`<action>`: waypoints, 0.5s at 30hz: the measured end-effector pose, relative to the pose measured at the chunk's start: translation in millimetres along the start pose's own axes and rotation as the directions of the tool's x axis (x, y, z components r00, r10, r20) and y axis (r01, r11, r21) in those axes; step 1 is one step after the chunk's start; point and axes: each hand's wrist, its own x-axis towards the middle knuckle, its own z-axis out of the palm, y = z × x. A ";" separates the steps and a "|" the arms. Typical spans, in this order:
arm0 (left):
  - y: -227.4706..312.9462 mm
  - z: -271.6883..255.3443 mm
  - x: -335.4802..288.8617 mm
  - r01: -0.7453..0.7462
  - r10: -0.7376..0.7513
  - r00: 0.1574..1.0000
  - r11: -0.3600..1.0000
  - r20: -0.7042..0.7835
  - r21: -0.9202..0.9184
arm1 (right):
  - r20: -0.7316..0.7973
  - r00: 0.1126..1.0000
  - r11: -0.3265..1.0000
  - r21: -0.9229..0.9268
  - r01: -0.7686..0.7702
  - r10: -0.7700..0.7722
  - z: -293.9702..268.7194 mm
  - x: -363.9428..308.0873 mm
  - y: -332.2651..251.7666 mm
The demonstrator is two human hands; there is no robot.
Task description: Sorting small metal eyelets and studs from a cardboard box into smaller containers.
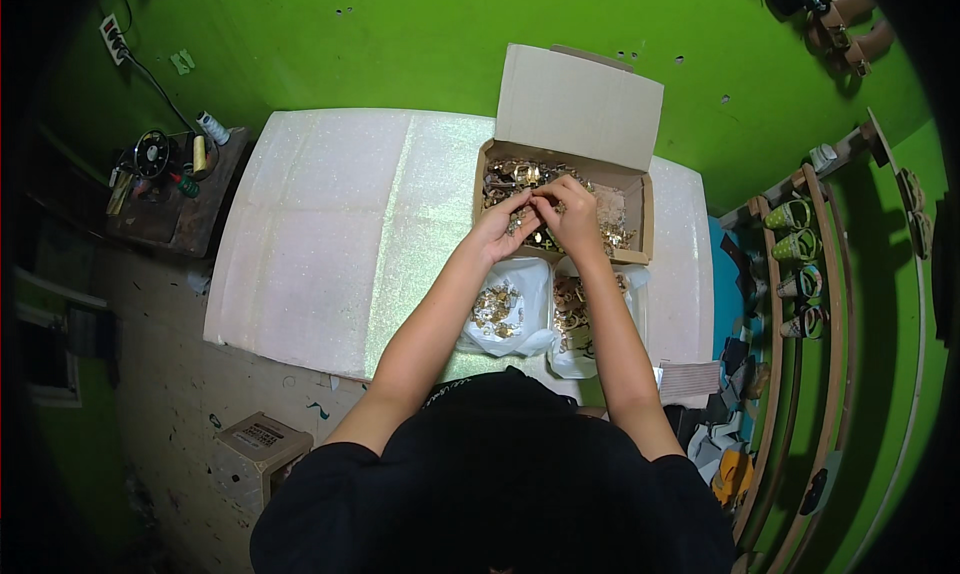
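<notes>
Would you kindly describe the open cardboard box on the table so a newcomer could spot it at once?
Find the pale, shimmering tabletop beside the green wall. On its right part sits the brown cardboard box holding golden pieces. Unlike the two white-lined containers beside it, it has a raised lid.

The table is whitish with fine glitter and a yellow-green sheen running from far edge to near edge. Toward its far right corner, the cardboard box is tan, its lid paler beige, the metal pieces mainly gold; along the near edge, the plastic liners are white.
</notes>
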 end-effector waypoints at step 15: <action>13.7 8.0 -6.5 -0.028 0.044 0.995 0.984 0.089 -0.175 | 0.451 0.888 0.987 0.075 -0.139 0.091 -20.2 -15.0 -12.3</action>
